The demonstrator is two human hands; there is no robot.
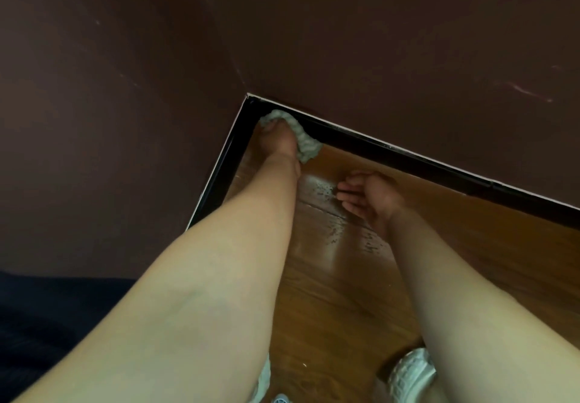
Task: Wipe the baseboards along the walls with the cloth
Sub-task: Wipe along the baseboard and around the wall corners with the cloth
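Our left hand [280,143] grips the cloth [309,145] against the baseboard [408,164] | right hand [367,197] relaxed, beside baseboard.

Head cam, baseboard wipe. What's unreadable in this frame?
All head view.
- Left hand: fingertips buried in the cloth.
- Baseboard behind the cloth: covered; dust on it too dark to judge.
- Left-wall baseboard, near end: hidden by the left arm.
- Shoes: cut off by the arms and bottom edge.
- Dark blue shape, lower left: too dark to identify.
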